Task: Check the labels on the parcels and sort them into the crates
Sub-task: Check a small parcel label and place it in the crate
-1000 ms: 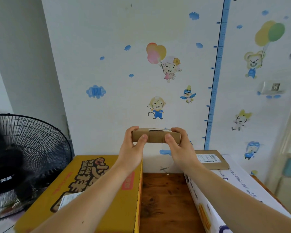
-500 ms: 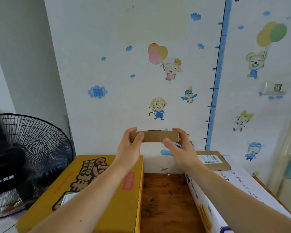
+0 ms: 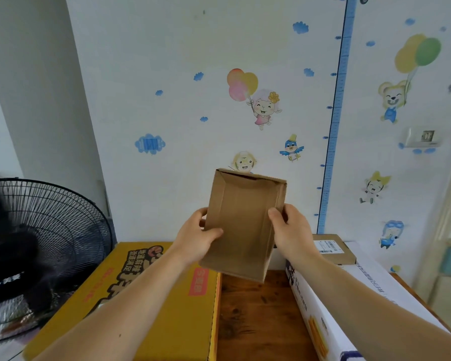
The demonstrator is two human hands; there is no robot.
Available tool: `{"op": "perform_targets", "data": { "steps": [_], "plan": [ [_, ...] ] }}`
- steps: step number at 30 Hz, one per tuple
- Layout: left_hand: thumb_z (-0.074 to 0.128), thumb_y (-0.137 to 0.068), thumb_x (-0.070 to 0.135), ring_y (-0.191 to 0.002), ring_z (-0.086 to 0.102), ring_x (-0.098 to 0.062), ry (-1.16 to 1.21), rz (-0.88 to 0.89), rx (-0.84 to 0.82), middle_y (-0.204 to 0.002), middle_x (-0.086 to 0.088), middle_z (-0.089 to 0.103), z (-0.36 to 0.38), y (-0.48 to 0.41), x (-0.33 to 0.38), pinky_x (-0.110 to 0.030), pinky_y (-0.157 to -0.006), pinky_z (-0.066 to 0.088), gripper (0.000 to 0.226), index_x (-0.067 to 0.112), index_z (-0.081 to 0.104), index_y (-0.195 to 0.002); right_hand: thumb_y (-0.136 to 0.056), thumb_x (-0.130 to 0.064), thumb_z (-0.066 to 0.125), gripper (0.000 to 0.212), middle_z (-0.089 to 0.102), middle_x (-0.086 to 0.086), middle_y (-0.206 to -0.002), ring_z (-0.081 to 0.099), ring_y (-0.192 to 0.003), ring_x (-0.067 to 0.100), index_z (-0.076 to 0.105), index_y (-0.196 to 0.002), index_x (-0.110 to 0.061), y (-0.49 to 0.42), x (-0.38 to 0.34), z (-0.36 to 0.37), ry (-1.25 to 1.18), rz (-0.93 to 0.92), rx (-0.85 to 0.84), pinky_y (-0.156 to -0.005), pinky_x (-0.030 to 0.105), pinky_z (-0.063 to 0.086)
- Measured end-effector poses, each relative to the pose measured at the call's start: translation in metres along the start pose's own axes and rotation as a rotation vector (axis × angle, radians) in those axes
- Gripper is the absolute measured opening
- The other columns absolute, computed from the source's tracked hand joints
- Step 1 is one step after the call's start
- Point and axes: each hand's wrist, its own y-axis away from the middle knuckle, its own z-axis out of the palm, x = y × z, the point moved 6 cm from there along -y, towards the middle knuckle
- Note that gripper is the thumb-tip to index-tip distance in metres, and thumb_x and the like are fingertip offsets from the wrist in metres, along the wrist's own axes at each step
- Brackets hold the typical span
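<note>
Flat brown parcel (image 3: 241, 225) held in the air above the wooden table (image 3: 258, 321), between the yellow carton (image 3: 151, 295) and white carton (image 3: 349, 295); I see no label on the face toward me. Left hand (image 3: 195, 238) and right hand (image 3: 292, 230) each pinch a long edge. I judge it light, stiff cardboard; the side edges are the best hold

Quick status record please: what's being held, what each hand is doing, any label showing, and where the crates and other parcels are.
held item: brown parcel, raised above the wooden table
label on held item: none visible on the face toward the camera
left hand: grips the parcel's left edge
right hand: grips the parcel's right edge
left crate: yellow carton
right crate: white carton
other parcel: second parcel, lying on the white carton's far end, label up
nearby: fan, far left
</note>
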Motion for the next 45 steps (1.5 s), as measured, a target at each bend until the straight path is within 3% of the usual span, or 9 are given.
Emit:
{"op": "perform_targets", "data": {
  "steps": [4, 8, 13, 16, 23, 31, 37, 41, 45],
  "plan": [
    [0.058, -0.097, 0.018, -0.104, 0.059, -0.015, 0.061, -0.003, 0.056, -0.114, 0.006, 0.061, -0.002, -0.001, -0.003, -0.034, -0.088, 0.049, 0.043, 0.022, 0.047, -0.138, -0.100, -0.037, 0.050, 0.022, 0.063, 0.004, -0.101, 0.059, -0.086, 0.017, 0.055, -0.112, -0.019, 0.004, -0.001, 0.003, -0.065, 0.040, -0.075, -0.084, 0.039, 0.054],
    [0.056, -0.099, 0.021, -0.099, 0.058, -0.011, 0.202, -0.014, 0.200, -0.111, 0.006, 0.058, -0.010, -0.005, 0.002, -0.033, -0.086, 0.044, 0.046, 0.022, 0.041, -0.142, -0.098, -0.027, 0.060, 0.075, 0.053, -0.003, -0.104, 0.058, -0.079, 0.013, 0.013, -0.154, -0.041, 0.018, 0.007, 0.022, -0.120, 0.117, -0.288, -0.067, 0.025, 0.055],
    [0.062, -0.093, 0.012, -0.109, 0.058, -0.018, 0.229, 0.011, 0.209, -0.133, 0.002, 0.048, -0.015, -0.002, 0.003, -0.043, -0.095, 0.052, 0.039, 0.029, 0.042, -0.122, -0.100, -0.025, 0.054, 0.038, 0.059, 0.005, -0.109, 0.062, -0.066, 0.016, 0.043, -0.133, -0.041, 0.014, 0.006, 0.024, -0.241, 0.120, -0.215, -0.081, 0.048, 0.058],
    [0.063, -0.093, 0.018, -0.123, 0.050, -0.011, 0.188, 0.051, 0.115, -0.140, 0.012, 0.047, -0.011, 0.001, 0.004, -0.038, -0.106, 0.043, 0.021, 0.030, 0.056, -0.108, -0.102, -0.029, 0.049, 0.018, 0.056, -0.002, -0.111, 0.063, -0.069, 0.014, 0.055, -0.120, -0.031, 0.011, 0.002, 0.021, -0.257, 0.113, -0.151, -0.084, 0.044, 0.059],
    [0.062, -0.095, 0.021, -0.109, 0.060, -0.012, 0.266, 0.070, 0.025, -0.124, 0.013, 0.053, -0.007, 0.006, 0.006, -0.036, -0.102, 0.049, 0.053, 0.030, 0.043, -0.143, -0.095, -0.027, 0.063, 0.038, 0.062, 0.004, -0.110, 0.073, -0.081, 0.018, 0.054, -0.131, -0.021, 0.010, 0.000, 0.023, -0.283, 0.083, -0.182, -0.073, 0.023, 0.058],
    [0.053, -0.098, 0.033, -0.092, 0.060, -0.019, 0.044, 0.108, 0.112, -0.117, -0.009, 0.055, -0.005, 0.003, 0.005, -0.044, -0.092, 0.052, 0.010, 0.031, 0.048, -0.107, -0.095, -0.024, 0.063, 0.020, 0.065, 0.001, -0.103, 0.074, -0.078, 0.019, 0.065, -0.113, -0.017, 0.008, -0.005, 0.022, -0.324, 0.058, -0.142, -0.081, 0.036, 0.061],
    [0.053, -0.098, 0.034, -0.101, 0.058, -0.021, 0.031, 0.113, 0.115, -0.118, -0.004, 0.055, -0.004, 0.002, -0.003, -0.029, -0.080, 0.044, 0.013, 0.029, 0.051, -0.110, -0.095, -0.021, 0.065, 0.008, 0.065, 0.001, -0.099, 0.074, -0.076, 0.019, 0.066, -0.102, -0.021, 0.009, -0.006, 0.021, -0.285, 0.023, -0.134, -0.083, 0.037, 0.060],
    [0.048, -0.100, 0.030, -0.116, 0.051, -0.011, 0.142, 0.088, 0.119, -0.124, 0.010, 0.053, -0.010, 0.006, -0.005, -0.023, -0.091, 0.039, 0.018, 0.026, 0.058, -0.115, -0.100, -0.028, 0.055, 0.014, 0.058, -0.008, -0.102, 0.066, -0.087, 0.017, 0.067, -0.100, -0.021, 0.011, -0.007, 0.019, -0.305, 0.033, -0.129, -0.077, 0.027, 0.060],
    [0.058, -0.096, 0.032, -0.131, 0.039, -0.010, 0.119, 0.074, 0.125, -0.136, 0.013, 0.041, -0.010, 0.003, -0.009, -0.032, -0.109, 0.034, 0.024, 0.026, 0.056, -0.119, -0.098, -0.029, 0.056, 0.023, 0.057, -0.009, -0.110, 0.061, -0.095, 0.015, 0.058, -0.121, -0.025, 0.011, -0.005, 0.021, -0.232, 0.069, -0.131, -0.090, 0.041, 0.057]
  ]
}}
